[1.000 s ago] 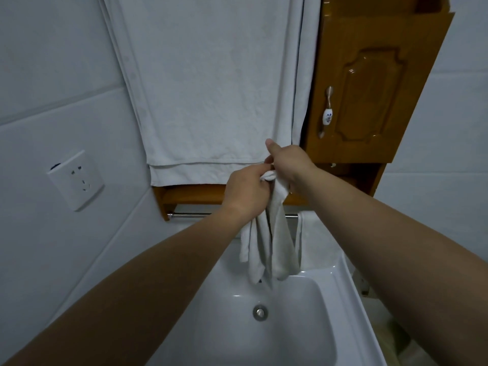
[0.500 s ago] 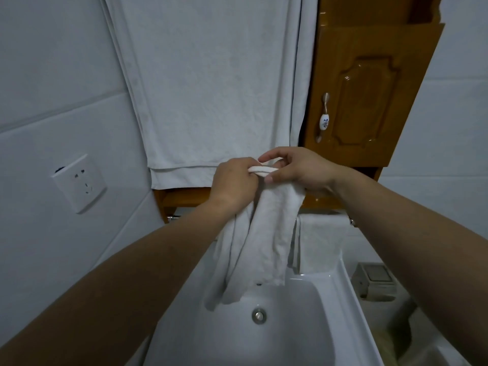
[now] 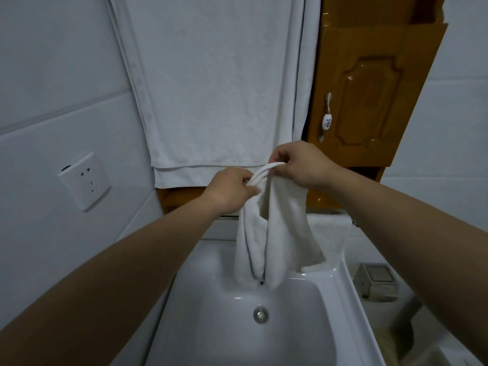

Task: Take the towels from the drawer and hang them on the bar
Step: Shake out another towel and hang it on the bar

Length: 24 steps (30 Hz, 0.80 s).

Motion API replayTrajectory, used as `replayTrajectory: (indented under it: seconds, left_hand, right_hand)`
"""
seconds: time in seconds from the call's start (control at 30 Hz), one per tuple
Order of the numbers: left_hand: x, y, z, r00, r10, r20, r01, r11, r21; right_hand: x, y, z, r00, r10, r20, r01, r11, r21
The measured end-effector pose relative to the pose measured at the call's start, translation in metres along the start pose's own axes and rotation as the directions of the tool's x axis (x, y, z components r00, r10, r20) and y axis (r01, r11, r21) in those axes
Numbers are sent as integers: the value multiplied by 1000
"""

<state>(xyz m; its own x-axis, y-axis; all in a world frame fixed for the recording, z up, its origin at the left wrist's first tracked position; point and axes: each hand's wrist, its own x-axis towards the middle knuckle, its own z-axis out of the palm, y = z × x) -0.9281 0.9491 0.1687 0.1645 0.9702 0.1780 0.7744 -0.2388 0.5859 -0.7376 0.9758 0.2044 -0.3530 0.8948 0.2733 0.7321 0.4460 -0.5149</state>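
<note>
The small white towel (image 3: 280, 241) hangs over the sink (image 3: 348, 313), held at its top hem by both hands. The left hand (image 3: 232, 190) grips the bunched hem with curled fingers. The right hand (image 3: 301, 165) pinches the same hem between thumb and fingers, just beside the left. Below the hands the cloth droops in loose folds, its lower end close above the basin.

Handling: the towel appears light, soft and fully limp. It holds no shape and will sag between any two grip points. It is not fragile and should not slip from a dry pinch. Take hold at the hem with the hands spread towards the two corners (this opens the folds). Then drape it over the bar (image 3: 229, 217), which shows behind and just below the hands. Another folded towel (image 3: 330, 233) appears to hang at the bar's right end.
</note>
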Motion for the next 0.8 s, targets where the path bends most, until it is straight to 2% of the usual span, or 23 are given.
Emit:
replayTrajectory:
  seconds: [0.1,0.17,0.33,0.47,0.53,0.6,0.67,0.8]
  left_hand:
    - [-2,-4,-4,998,-32,46,39,984,-173]
    - [-1,-6,-7,999,-44,16,46,980,-193]
    - [1,-9,-7,999,-6,-51,10,996,84]
    - [-1,1,-5,988,99,-115,-83,988,130]
    - [-1,4,-1,986,89,-140,-85,996,37]
    - [-1,4,1,995,1,-104,-18,986,-168]
    - [1,4,2,997,-61,-38,44,938,-344]
    - [9,7,-4,996,-70,-58,28,845,-535]
  right_hand:
    - [3,-3,-5,999,3,35,-2,999,-36]
    - [5,-6,-9,999,17,47,-15,999,-39]
    - [10,-16,-11,991,103,88,-103,995,1]
    - [12,-21,-8,984,146,100,-149,989,14]
    - [13,-20,-8,978,189,92,-197,977,79]
    - [14,-19,-9,974,198,112,-213,966,144]
    - [15,-18,-12,974,185,134,-207,963,173]
    - [13,-20,-21,970,159,183,-192,964,183]
